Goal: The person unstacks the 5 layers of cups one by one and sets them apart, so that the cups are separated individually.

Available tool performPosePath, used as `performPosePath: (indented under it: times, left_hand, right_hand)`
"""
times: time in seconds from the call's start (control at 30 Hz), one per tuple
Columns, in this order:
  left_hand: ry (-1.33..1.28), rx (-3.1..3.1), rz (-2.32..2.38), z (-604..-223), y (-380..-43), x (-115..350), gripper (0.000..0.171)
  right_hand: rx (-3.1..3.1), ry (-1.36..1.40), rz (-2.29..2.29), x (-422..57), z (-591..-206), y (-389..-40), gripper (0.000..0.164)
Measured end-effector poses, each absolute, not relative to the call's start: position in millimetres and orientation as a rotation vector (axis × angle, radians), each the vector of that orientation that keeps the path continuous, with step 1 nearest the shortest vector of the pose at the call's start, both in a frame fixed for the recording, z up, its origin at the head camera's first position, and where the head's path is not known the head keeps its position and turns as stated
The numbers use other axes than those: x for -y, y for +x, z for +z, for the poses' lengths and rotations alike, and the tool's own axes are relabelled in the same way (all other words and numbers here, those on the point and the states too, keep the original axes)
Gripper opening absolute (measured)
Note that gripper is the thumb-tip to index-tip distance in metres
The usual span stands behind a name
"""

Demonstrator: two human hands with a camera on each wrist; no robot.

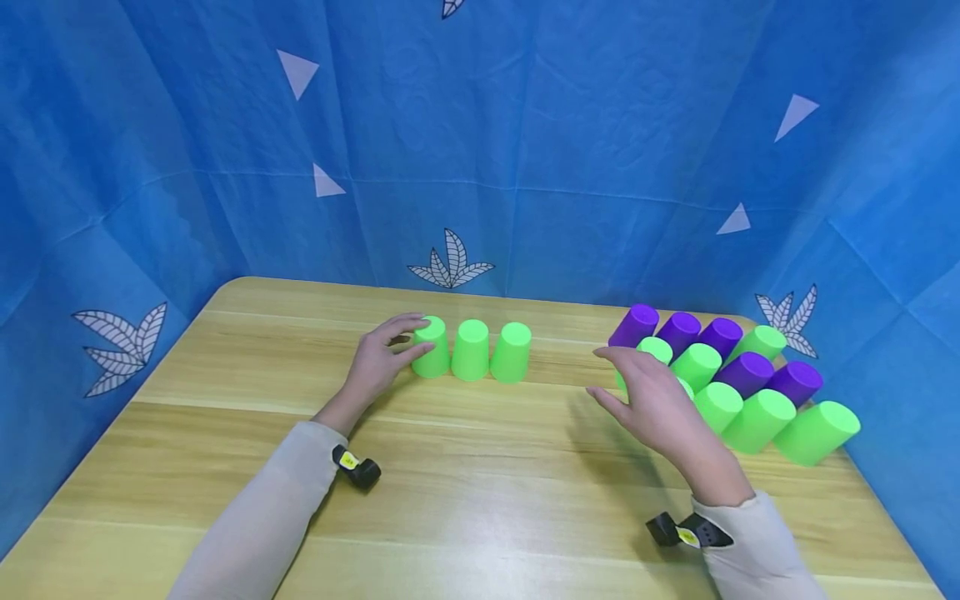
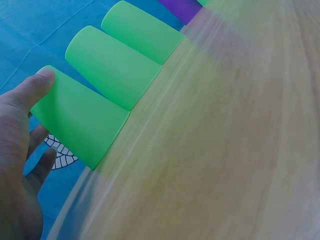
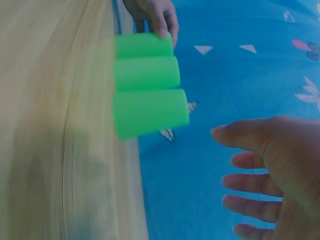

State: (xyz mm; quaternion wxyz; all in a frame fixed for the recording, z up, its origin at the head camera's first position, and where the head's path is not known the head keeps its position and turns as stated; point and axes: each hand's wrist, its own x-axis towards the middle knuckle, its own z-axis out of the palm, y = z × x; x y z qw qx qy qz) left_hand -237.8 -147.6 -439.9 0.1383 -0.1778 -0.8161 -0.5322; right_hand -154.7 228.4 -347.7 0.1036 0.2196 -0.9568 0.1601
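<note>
Three green cups stand upside down in a row at the back middle of the table. My left hand (image 1: 378,358) pinches the leftmost green cup (image 1: 431,354) near its closed top; in the left wrist view the thumb (image 2: 40,82) lies on the near side and fingers reach behind. Beside it stand the middle green cup (image 1: 470,354) and the right green cup (image 1: 511,357). Over the table to the right, my right hand (image 1: 656,400) holds nothing, its thumb and fingers spread apart. In the right wrist view that hand (image 3: 280,175) is a short way from the row.
At the right side of the table (image 1: 480,500) upside-down cups stand in a close group, several purple cups (image 1: 678,333) and several green cups (image 1: 816,432). My right hand overlaps part of this group. A blue patterned cloth (image 1: 555,142) hangs behind the table.
</note>
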Motion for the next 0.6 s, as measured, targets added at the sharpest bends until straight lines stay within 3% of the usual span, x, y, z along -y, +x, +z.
performPosePath:
  times: [0.6]
  left_hand:
    - [-0.513, 2.36, -1.549, -439, -236, 147, 0.039]
  right_hand:
    - [2.913, 0.711, 0.518, -148, -353, -212, 0.062]
